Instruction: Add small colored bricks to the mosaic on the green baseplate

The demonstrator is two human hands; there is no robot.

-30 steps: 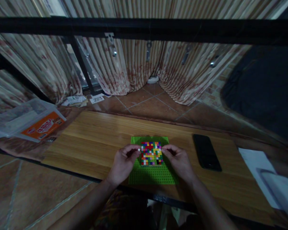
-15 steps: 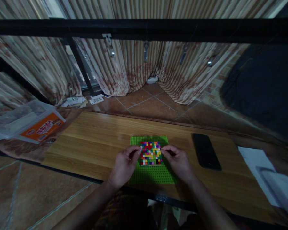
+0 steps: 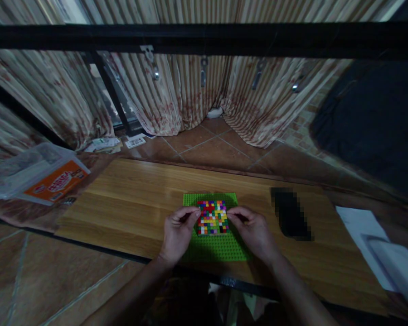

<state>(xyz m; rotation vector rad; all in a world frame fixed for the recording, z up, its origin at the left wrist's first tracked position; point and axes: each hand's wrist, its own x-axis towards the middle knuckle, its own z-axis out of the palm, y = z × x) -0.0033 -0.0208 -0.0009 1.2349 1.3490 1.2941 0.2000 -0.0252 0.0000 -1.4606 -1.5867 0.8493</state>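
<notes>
Just below the middle of the frame, a flat bright-green studded plastic baseplate [image 3: 212, 249] lies on a long light-brown wooden tabletop [image 3: 132, 203]. On the upper half of the plate sits a square patch of small multicoloured bricks [image 3: 212, 218] in red, yellow, white, green and dark tones.

The left hand [image 3: 177, 233] rests at the left edge of that patch, thumb and forefinger drawn together in a pinch right against the bricks; whether a single brick sits between the tips is too small to tell. The right hand [image 3: 253, 232] mirrors it at the right edge, fingertips bunched together and touching the side of the patch, the other fingers curled under. Both wrists lie over the lower corners of the green plate.

To the right of the hands, well apart, a dark flat rectangular object [image 3: 290, 213] lies on the wood, blurred out. At the left of the frame a clear plastic box with an orange label [image 3: 51, 181] sits off the table's end. White sheets of paper [image 3: 363, 231] lie at the far right. Striped beige curtains [image 3: 177, 95] hang behind.
</notes>
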